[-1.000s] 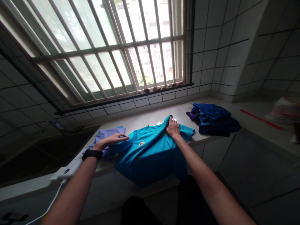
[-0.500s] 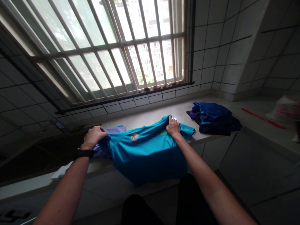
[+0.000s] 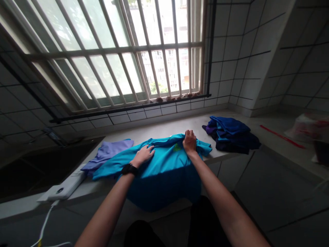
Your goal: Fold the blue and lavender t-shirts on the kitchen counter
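A turquoise T-shirt [image 3: 164, 164] lies over the counter's front edge, its lower part hanging down in front. My left hand [image 3: 143, 155] rests flat on the shirt's chest, fingers stretched out, with a dark watch on the wrist. At the shirt's right shoulder, my right hand [image 3: 189, 141] is closed on the gathered fabric. A green print shows beside the right hand. One sleeve spreads left over a lavender garment [image 3: 113, 152]; the other sticks out to the right of my right hand.
Dark blue folded clothes [image 3: 230, 133] are piled on the counter [image 3: 164, 127] at right. Beyond them lie a red strip [image 3: 281, 136] and a plastic bag [image 3: 307, 127]. A white power strip [image 3: 64, 185] sits by the dark sink [image 3: 38, 164] at left. A barred window [image 3: 115, 51] stands behind.
My left hand has let go of the shirt's left shoulder and moved right onto its chest. The left sleeve now lies spread out over the lavender garment. My right hand keeps its grip.
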{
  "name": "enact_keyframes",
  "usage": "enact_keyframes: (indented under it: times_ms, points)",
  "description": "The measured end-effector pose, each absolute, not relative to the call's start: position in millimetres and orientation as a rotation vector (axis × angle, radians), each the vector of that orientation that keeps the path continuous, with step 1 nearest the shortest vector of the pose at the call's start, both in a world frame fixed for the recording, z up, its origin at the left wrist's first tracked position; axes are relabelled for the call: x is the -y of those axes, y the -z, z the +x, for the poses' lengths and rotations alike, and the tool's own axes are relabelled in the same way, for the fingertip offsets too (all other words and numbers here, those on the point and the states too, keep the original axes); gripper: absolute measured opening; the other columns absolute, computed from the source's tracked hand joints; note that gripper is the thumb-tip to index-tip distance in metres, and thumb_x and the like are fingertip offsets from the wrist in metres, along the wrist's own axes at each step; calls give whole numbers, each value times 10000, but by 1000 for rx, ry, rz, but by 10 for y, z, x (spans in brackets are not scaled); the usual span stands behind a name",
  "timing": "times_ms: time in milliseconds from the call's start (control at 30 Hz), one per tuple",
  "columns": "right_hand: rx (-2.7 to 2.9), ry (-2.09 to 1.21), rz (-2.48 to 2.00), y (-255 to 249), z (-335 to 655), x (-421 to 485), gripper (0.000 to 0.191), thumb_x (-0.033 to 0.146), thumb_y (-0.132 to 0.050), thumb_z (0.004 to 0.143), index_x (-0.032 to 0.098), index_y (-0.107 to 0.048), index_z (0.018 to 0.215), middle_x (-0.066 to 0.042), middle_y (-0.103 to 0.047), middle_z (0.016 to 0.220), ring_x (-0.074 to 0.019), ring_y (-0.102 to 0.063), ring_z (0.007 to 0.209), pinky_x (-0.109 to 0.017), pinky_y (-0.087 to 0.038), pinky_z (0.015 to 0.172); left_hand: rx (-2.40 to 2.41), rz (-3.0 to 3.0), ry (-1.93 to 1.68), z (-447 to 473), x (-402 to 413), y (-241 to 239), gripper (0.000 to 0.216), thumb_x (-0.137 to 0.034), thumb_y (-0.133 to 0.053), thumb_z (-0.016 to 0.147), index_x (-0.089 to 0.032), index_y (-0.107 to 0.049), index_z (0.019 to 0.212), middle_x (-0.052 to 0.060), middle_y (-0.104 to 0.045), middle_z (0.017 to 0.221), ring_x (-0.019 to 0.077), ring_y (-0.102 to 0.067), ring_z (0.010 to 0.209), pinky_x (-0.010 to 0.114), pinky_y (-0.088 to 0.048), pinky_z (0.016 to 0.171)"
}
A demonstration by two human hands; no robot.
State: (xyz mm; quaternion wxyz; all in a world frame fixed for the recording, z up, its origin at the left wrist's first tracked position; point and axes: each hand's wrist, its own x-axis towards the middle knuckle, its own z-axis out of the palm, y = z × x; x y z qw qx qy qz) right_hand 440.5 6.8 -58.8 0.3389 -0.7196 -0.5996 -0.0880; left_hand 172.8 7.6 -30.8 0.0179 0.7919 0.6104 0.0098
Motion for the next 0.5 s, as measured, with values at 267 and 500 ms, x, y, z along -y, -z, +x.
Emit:
enact_keyframes:
  times_ms: [267,500]
  points:
    - [2058,93,-1655,599,4346,-45,321,73,-462,917,181,-752,1002,-136,-653,1293,-244,-594,1163,-346,-460,1002,-2216,2243,-222,1814,-95,604,644,-463,-347,1029,-133,-455,1571,195,-354,1674,358,-312,1561,578,-290,1245]
    - [2158,-91,-2064,363,4349,-142,476,223,-399,1027,175,-560,1473,-145,-501,1578,-270,-452,1450,-419,-409,1140,-2225,2217,-236,1809,-25,608,642,-460,-330,1017,-181,-457,1581,160,-359,1677,362,-324,1554,591,-309,1222]
